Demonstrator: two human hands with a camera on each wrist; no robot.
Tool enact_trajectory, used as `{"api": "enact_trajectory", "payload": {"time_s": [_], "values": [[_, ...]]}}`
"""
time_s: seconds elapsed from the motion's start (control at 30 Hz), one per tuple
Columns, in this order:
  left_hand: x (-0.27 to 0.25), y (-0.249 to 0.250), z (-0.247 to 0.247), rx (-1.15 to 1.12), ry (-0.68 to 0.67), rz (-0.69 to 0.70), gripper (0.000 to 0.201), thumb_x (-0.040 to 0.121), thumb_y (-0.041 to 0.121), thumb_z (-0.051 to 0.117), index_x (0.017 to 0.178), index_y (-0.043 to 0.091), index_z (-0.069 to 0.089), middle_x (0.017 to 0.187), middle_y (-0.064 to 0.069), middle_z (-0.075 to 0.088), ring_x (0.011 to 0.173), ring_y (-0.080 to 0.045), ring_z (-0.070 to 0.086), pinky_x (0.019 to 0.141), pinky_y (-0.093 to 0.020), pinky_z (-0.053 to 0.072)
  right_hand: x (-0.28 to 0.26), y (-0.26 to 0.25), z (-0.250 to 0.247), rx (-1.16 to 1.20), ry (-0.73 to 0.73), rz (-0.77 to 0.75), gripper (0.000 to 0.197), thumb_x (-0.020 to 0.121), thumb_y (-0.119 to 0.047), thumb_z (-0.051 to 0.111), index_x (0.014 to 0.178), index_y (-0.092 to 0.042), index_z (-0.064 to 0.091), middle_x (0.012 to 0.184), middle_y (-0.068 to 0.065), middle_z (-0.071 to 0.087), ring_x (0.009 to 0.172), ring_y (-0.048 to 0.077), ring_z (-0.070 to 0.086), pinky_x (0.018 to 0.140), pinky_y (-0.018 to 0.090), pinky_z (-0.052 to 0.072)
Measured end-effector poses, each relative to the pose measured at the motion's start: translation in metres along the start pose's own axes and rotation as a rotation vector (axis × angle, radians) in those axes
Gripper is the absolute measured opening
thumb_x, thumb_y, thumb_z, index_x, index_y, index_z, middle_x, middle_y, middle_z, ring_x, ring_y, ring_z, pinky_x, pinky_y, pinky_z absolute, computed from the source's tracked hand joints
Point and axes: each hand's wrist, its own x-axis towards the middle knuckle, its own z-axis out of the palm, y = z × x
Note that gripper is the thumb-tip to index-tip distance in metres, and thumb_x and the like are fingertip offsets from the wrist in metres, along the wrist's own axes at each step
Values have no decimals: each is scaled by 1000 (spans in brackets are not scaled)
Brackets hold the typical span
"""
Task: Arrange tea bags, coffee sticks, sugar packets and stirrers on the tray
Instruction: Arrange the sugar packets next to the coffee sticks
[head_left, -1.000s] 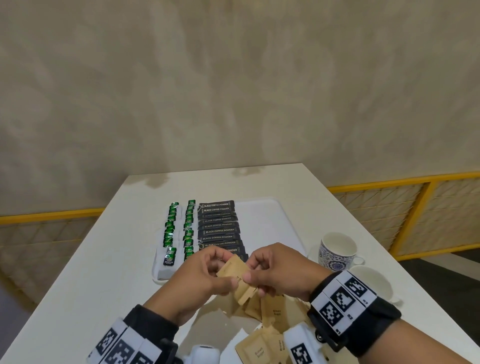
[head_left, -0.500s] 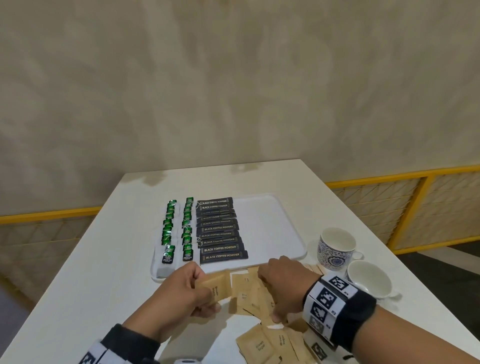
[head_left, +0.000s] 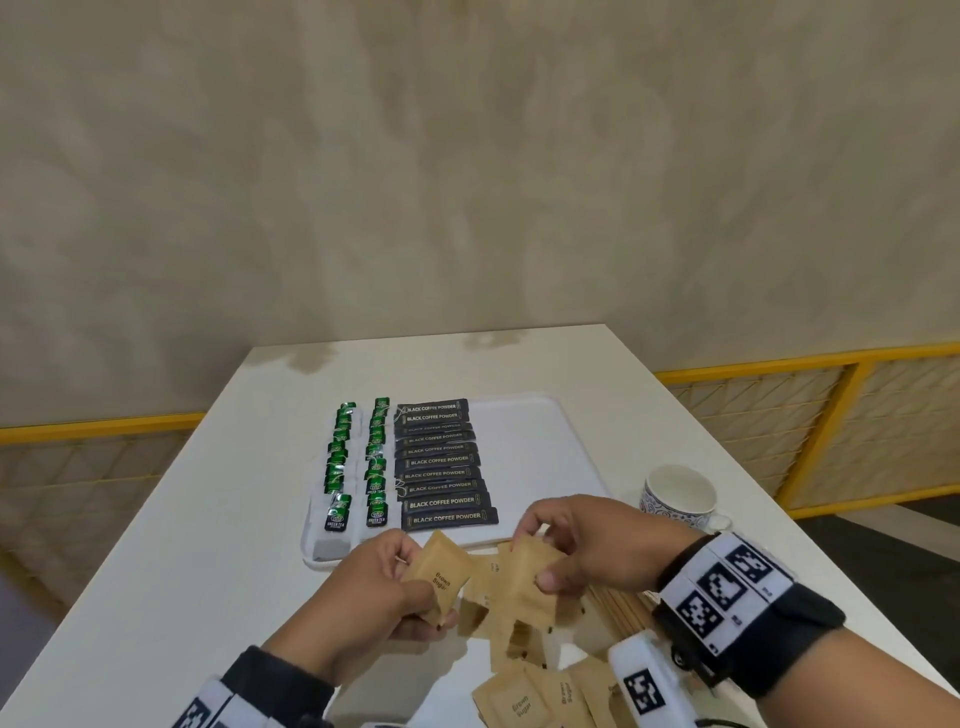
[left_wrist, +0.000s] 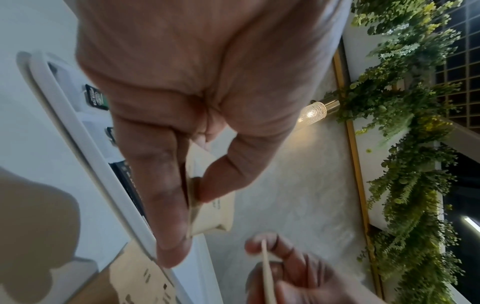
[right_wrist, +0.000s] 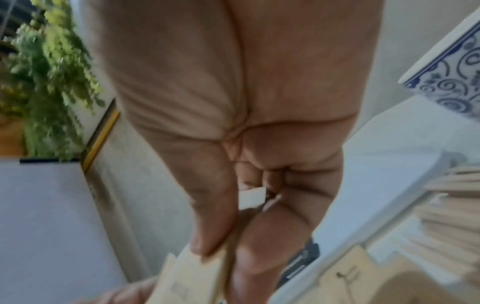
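Observation:
A white tray (head_left: 540, 441) carries two columns of green tea bags (head_left: 378, 499) and a column of black coffee sticks (head_left: 441, 467). Just in front of it my left hand (head_left: 395, 582) pinches a stack of brown sugar packets (head_left: 439, 577), seen edge-on in the left wrist view (left_wrist: 207, 214). My right hand (head_left: 561, 551) pinches another brown sugar packet (head_left: 524, 582) beside it, above a loose pile of sugar packets (head_left: 524, 696) on the table. Wooden stirrers (head_left: 618, 605) lie under my right wrist, also in the right wrist view (right_wrist: 451, 205).
A blue-patterned cup (head_left: 678, 496) stands right of the tray near the table's right edge. The white table (head_left: 156, 597) is bare on the left. A yellow railing (head_left: 779, 364) runs behind it, in front of a beige wall.
Both hands dipped toward the pile of sugar packets and rose again. My right hand now holds a fresh packet next to the stack in my left.

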Motion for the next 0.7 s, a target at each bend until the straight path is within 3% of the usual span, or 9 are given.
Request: {"api": "enact_trajectory", "payload": {"time_s": [0.13,0.23,0.33,0.4,0.47,0.53,0.63,0.7], "values": [[2,3,9,-6,-112,15,37,82,-19,47,111,3,58,95,-28,70,71,-31,68,55,-28,57,-5,-8,2,208,-36,-41,37,92,2,56,115,-26,57,85,8,61,70,23,63,71,30,54],[-1,10,13,-7,-190,3,37,86,-16,44,115,2,60,97,-25,71,76,-28,69,60,-28,58,-4,-14,3,145,3,-51,35,93,1,55,116,-25,56,83,0,61,71,21,66,75,33,56],[-5,18,18,-57,-260,-2,31,86,-5,53,116,1,55,100,-22,72,83,-29,69,63,-29,59,-4,-24,8,-7,73,-64,29,91,-6,60,111,-26,56,91,-2,62,73,16,69,79,36,58],[-8,21,22,-86,-310,-5,43,79,12,65,117,2,48,99,-20,72,84,-29,69,65,-32,57,-4,-31,16,-8,88,-83,27,89,-9,64,110,-23,55,94,2,62,71,13,69,76,34,57],[-6,20,25,-28,-319,6,46,84,17,69,118,3,41,95,-18,73,82,-29,67,63,-31,54,-2,-35,22,-38,106,-82,26,89,-15,65,110,-24,53,95,4,65,72,13,70,75,33,56],[-3,14,23,29,-234,11,30,91,6,60,116,3,44,88,-19,72,75,-29,66,60,-30,53,3,-32,23,-112,171,7,24,91,-30,63,111,-25,51,98,1,65,79,16,70,78,35,56],[10,-1,14,6,-104,-111,20,92,2,56,112,1,51,89,-26,69,75,-33,66,62,-35,55,10,-17,18,-466,215,305,61,85,-58,61,126,-16,44,119,1,56,98,16,56,78,28,46],[20,-11,13,4,-65,-187,24,90,4,59,113,0,54,92,-22,68,75,-32,65,67,-36,54,15,-8,25,-523,204,411,76,76,-60,69,129,-12,41,121,2,52,101,17,54,76,27,44]]}}
